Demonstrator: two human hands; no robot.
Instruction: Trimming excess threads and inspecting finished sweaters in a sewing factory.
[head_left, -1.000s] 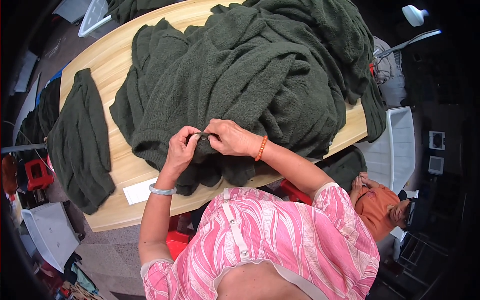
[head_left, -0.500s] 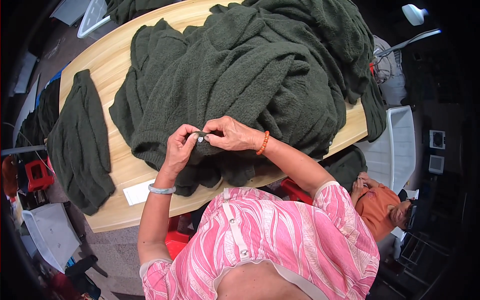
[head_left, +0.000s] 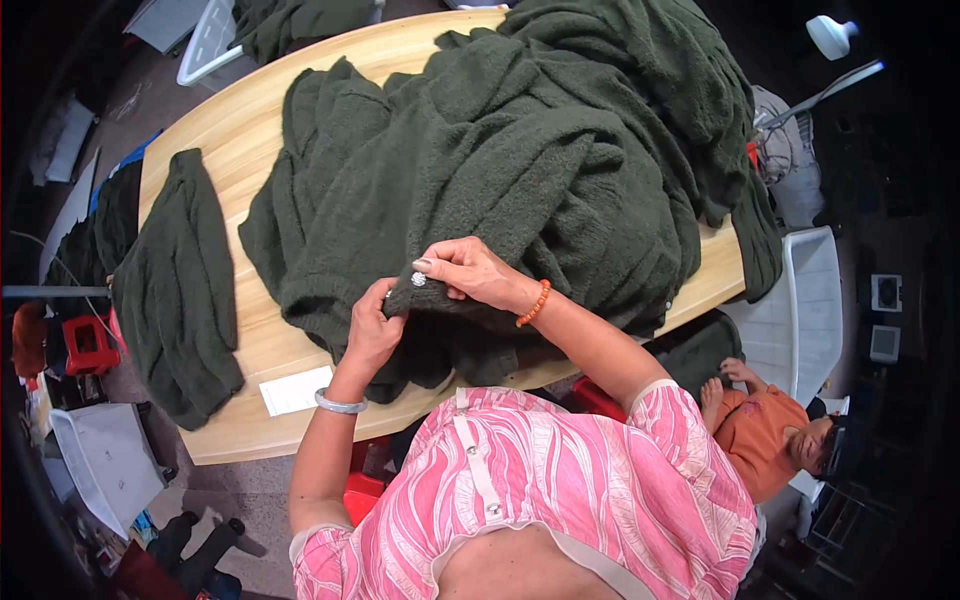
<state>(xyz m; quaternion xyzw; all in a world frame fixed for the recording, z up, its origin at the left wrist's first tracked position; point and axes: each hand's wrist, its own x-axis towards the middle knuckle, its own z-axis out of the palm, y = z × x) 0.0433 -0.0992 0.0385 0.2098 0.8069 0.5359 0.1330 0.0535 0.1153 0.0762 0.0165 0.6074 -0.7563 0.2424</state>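
Observation:
A dark green knitted sweater (head_left: 360, 230) lies bunched over the wooden table in front of me. My left hand (head_left: 374, 330) is closed on a fold of its near edge, fingertips partly tucked behind the knit. A sparkling, jewel-like button (head_left: 419, 279) sits on that edge, between my two hands. Just above the button, my right hand (head_left: 476, 272) pinches the fabric with thumb and forefinger, its other fingers curled beneath. Whether a thread or needle is there is too small to tell.
Another dark green knit piece (head_left: 180, 290) hangs over the table's left end, near a white paper (head_left: 293, 391). White bins (head_left: 815, 310) and red stools (head_left: 90, 343) stand around the wooden table (head_left: 225, 437). A person in orange (head_left: 765, 440) sits at right.
My left hand has moved down, apart from the right, and now grips the edge below the button. My right thumb and forefinger have come over the button's top. The view has shifted slightly.

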